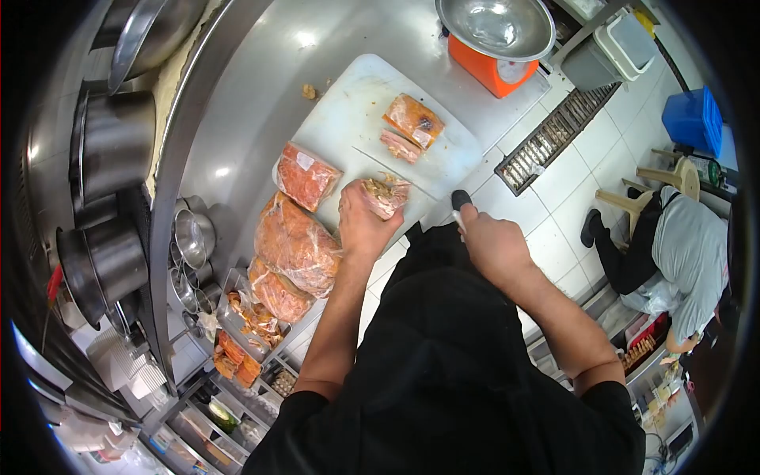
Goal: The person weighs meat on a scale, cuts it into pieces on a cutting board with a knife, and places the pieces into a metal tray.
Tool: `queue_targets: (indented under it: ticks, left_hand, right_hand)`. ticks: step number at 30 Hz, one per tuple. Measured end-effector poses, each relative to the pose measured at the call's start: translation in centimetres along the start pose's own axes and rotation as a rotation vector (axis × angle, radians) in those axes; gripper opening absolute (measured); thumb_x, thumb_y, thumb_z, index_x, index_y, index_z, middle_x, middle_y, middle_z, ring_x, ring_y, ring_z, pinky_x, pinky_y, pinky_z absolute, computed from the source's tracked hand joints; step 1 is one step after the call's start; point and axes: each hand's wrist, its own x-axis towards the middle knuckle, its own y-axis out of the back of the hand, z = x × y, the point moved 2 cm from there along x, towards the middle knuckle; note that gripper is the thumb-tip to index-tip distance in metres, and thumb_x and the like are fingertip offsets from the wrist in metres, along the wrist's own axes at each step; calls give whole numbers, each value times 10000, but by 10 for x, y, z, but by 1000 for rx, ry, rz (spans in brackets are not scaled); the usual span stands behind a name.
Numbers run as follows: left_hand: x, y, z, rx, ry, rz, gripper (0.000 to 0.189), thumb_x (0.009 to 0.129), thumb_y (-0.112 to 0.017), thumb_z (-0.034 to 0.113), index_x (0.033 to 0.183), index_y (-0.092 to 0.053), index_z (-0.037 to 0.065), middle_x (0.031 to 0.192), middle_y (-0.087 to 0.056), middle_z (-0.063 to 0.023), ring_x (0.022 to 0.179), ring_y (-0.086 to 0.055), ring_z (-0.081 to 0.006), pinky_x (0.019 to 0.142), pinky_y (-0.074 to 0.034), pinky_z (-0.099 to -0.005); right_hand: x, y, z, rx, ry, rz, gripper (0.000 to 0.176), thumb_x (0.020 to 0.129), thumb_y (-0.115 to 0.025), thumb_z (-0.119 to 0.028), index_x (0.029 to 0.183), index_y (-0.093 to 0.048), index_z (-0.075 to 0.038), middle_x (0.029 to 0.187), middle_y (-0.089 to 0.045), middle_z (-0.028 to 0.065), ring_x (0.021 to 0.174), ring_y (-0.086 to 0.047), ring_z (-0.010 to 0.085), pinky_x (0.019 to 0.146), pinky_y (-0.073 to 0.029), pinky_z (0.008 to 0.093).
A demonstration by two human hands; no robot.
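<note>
My left hand [366,224] is closed around a chunk of meat [386,195], its torn, fatty face turned up at the lower edge of the white cutting board [342,107]. In my right hand [497,244] is a knife with a black handle [461,199]; its thin blade reaches left across the board, beyond the held chunk. Farther up the board lie a browned meat block [414,120] and a narrower cut piece [400,146]. Beside my left hand rest a reddish meat block [307,176] and a large plastic-wrapped piece [294,237].
An orange scale [489,70] with a steel bowl [499,28] stands at the counter's far right. Steel pots [117,142] line the left shelf. Trays with orange-brown pieces [236,360] sit lower left. A floor drain [546,146] and a person in grey [693,245] are right.
</note>
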Motion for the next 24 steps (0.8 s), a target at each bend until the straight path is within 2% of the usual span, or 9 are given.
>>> queue_targets:
  ticks: [10,18,21,24]
  left_hand:
    - [1,-1,2,28,25,-23,837,675,-913,267,1310,-441,-7,1243,-544,-216,1221,-533,-410,1050,-456,-490]
    - [0,2,5,-6,25,-3,847,679,-907,267,1334,-440,3,1260,-552,-215,1231,-539,-405,1047,-466,-484]
    - [0,0,2,4,23,-22,864,679,-911,275,1345,-433,1,1265,-547,-215,1232,-539,-408,1050,-465,-484]
    - [0,2,2,-10,32,-34,915,683,-915,270,1391,-407,-7,1300,-531,-231,1258,-523,-420,1070,-455,-490]
  right_hand:
    - [-22,-12,-15,48,76,-7,108,952,-539,-59,1050,-509,-28,852,-706,171,711,-744,336,604,-598,435]
    - [14,-40,-19,-19,111,38,145,929,-580,-59,1049,-521,-3,812,-724,164,700,-759,311,589,-603,409]
    - [40,-60,-15,-7,196,149,161,921,-601,-75,1049,-533,-5,796,-724,161,660,-751,301,551,-590,403]
    - [61,-64,-15,-33,235,167,174,945,-602,-110,1074,-544,-10,806,-728,176,699,-749,336,584,-585,441]
